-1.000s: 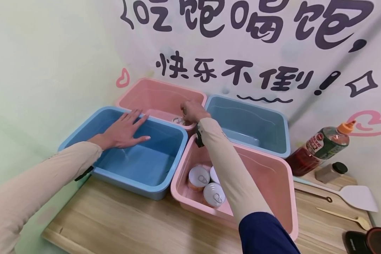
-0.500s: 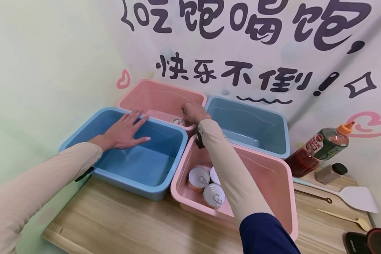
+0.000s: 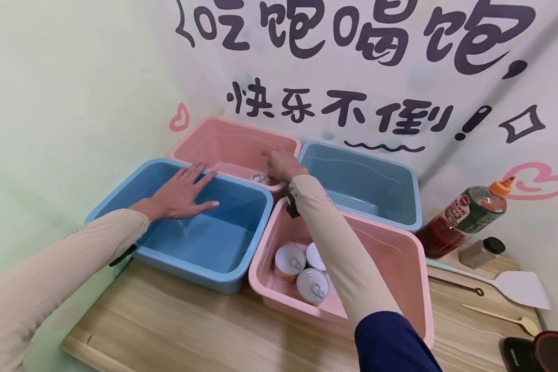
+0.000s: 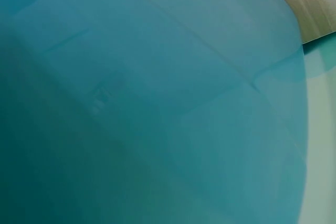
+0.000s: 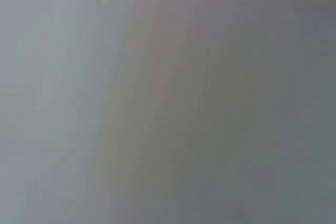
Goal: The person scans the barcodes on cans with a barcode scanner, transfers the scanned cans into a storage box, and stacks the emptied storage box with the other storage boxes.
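Note:
In the head view my left hand [image 3: 182,194] lies with spread, straight fingers over the far rim of the front blue bin [image 3: 232,279]. My right hand [image 3: 283,164] reaches down into the back pink bin [image 3: 204,135] at its right end, the index finger pointing out to the left. Just under it a can [image 3: 261,179] shows its lid; the hand hides part of it, and whether the fingers hold it I cannot tell. Silvery pull-tab cans [image 3: 312,285] stand in the front pink bin [image 3: 425,289], partly behind my right sleeve.
A grey-blue bin [image 3: 416,206] stands at the back right. Beside the bins are a red sauce bottle [image 3: 465,219], a small black-capped jar [image 3: 482,251], a white spatula [image 3: 523,289] and a wooden spoon [image 3: 529,325]. Both wrist views show mostly blurred surfaces.
My right index finger has lifted and straightened out to the left; the rest of that hand stays over the same spot. The left hand and the bins have not moved.

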